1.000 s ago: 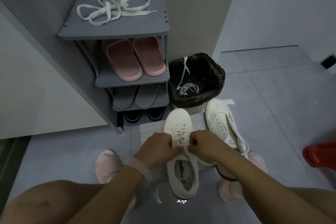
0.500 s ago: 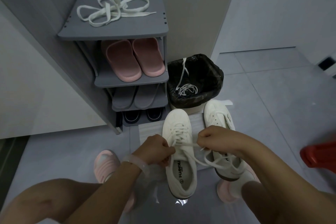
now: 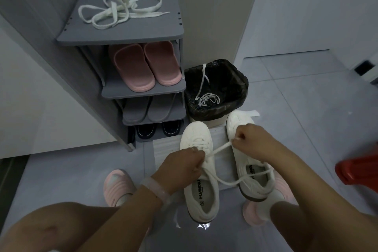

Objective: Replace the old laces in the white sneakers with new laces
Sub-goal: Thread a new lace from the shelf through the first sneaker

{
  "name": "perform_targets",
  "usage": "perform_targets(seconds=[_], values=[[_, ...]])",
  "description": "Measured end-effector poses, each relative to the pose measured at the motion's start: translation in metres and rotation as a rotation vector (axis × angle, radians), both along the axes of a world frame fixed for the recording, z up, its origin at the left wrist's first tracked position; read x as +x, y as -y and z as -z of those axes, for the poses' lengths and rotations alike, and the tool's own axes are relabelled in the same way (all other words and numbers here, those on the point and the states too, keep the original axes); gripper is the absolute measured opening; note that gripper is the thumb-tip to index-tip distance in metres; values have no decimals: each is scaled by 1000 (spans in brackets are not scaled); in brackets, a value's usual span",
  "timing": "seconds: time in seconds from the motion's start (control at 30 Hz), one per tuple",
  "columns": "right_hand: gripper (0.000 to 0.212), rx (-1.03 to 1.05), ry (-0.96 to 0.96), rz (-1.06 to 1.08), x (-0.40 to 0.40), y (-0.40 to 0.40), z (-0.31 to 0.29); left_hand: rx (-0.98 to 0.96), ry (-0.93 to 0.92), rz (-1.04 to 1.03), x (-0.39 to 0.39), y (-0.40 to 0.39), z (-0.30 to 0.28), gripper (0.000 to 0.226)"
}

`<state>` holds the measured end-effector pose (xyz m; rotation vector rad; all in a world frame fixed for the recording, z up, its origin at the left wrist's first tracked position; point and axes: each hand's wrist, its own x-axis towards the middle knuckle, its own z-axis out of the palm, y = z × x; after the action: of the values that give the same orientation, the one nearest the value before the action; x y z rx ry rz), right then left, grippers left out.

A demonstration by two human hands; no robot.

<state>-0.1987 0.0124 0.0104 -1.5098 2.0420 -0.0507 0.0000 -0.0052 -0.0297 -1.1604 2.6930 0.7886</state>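
Floor's sitting wide open to the right while the left sneaker (image 3: 199, 172), lying mid-floor by the bin (image 3: 216, 90), is getting its white lace (image 3: 222, 148) pinched by curled left hand (image 3: 181, 166) and right hand (image 3: 250, 141).

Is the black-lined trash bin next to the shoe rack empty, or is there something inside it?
Not empty. A white lace lies coiled at the bottom of the trash bin, with one end running up toward the rim.

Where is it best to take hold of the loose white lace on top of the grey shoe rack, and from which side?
Pinch the loose white lace at its straight tail end pointing right, coming from above on the grey shoe rack's right side; that end lies free of the tangled loops.
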Motion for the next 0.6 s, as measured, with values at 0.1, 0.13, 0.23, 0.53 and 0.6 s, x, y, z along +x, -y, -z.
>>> perform_targets(seconds=[0.1,0.13,0.23,0.53,0.6], values=[[24,-146,-140,67,-6,1,-3,-53,-17,70,-3,-5,10,35],[32,-143,-190,76,-8,1,-4,-60,-38,62,-4,-6,13,38],[37,-83,-264,96,-16,0,-3,-97,-67,54,-7,-8,19,36],[20,27,155,-8,-7,-3,8,95,-76,166,3,7,9,29],[22,1,295,-73,8,-6,13,136,-99,131,4,6,9,27]])
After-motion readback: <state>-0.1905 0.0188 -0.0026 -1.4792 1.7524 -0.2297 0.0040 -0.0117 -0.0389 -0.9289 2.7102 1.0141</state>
